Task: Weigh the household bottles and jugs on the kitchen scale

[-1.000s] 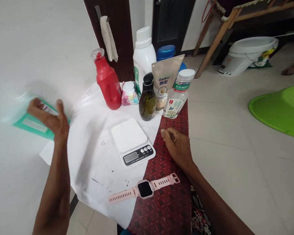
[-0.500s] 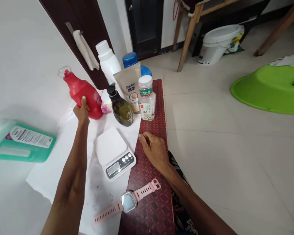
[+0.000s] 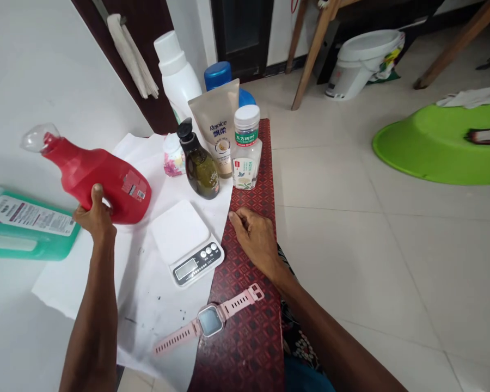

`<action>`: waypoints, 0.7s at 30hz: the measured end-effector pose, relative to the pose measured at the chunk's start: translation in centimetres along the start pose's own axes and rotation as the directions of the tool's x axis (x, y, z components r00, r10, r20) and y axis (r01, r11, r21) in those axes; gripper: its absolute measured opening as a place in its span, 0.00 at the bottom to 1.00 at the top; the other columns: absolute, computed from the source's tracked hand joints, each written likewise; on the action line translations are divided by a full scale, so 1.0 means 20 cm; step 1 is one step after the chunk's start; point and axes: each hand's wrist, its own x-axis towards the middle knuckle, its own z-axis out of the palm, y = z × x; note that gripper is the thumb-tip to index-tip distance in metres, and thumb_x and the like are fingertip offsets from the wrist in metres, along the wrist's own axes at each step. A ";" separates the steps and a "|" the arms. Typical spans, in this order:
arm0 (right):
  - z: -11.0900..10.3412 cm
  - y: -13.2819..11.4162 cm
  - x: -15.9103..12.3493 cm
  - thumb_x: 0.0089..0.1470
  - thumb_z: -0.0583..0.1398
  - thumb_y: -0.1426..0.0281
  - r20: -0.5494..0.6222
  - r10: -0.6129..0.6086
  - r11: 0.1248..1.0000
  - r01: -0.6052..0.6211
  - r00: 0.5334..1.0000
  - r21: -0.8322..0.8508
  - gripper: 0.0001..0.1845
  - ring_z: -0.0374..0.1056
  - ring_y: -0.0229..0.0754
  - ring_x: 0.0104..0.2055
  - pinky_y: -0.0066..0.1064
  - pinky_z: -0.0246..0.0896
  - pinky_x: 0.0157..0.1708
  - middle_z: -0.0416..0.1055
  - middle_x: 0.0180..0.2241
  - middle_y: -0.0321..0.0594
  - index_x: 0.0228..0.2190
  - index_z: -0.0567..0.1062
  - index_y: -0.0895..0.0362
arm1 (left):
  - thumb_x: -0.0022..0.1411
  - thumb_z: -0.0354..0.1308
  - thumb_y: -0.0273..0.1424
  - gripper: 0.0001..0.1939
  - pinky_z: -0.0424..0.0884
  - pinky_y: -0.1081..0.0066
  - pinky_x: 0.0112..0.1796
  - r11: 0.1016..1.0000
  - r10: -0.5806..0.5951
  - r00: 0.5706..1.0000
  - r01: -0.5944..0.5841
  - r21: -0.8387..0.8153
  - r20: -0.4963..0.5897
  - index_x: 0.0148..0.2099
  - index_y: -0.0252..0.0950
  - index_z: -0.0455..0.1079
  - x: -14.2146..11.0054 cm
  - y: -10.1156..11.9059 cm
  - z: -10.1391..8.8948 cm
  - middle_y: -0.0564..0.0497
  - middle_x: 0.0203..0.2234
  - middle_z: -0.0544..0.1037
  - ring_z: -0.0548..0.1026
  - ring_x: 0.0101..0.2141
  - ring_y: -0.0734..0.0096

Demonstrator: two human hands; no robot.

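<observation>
My left hand grips the base of a red bottle with a clear cap, tilted over to the left above the white paper sheet. My right hand rests on the dark red patterned mat, fingers loosely curled with nothing visible in them. Between the hands sits a white kitchen scale with a blank display. A pink smartwatch lies flat in front of it. A green flat bottle lies on its side at the left.
Behind the scale stand a dark olive pump bottle, a beige tube, a clear bottle with white lid, a white detergent bottle, a blue-capped container and a small floral pack. A green basin lies on the tiled floor.
My left hand let go of the green bottle, reached to the red bottle, gripped it and has drawn it left and toward me, tipping it over. The right hand stayed on the mat.
</observation>
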 end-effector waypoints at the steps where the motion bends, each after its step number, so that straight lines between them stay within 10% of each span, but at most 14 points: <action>1: 0.00 0.00 0.00 0.68 0.53 0.57 0.003 0.002 1.000 -0.002 1.000 -0.003 0.23 0.54 0.39 0.23 0.35 0.45 0.29 0.60 0.19 0.32 0.22 0.57 0.50 | 0.49 0.70 0.48 0.24 0.58 0.69 0.18 1.000 -0.009 1.000 0.009 -0.002 -0.020 0.22 0.40 0.60 -0.02 0.01 -0.07 0.60 0.11 0.59 0.57 0.16 0.77; 12: 0.01 -0.02 -0.01 0.66 0.54 0.58 0.017 0.000 1.000 0.001 1.000 -0.028 0.21 0.55 0.40 0.23 0.35 0.45 0.30 0.59 0.18 0.31 0.22 0.60 0.49 | 0.39 0.71 0.39 0.23 0.51 0.68 0.16 0.998 -0.063 0.977 0.058 -0.030 -0.204 0.16 0.41 0.57 -0.29 0.26 -0.60 0.58 0.12 0.57 0.55 0.16 0.75; 21: 0.01 0.01 -0.01 0.66 0.54 0.58 -0.015 -0.045 0.999 0.045 0.999 -0.016 0.22 0.52 0.39 0.22 0.34 0.44 0.29 0.57 0.17 0.30 0.21 0.58 0.49 | 0.42 0.76 0.51 0.30 0.46 0.70 0.18 0.974 -0.023 0.995 0.043 -0.223 0.092 0.22 0.41 0.58 -0.49 0.51 -0.53 0.61 0.14 0.51 0.50 0.16 0.78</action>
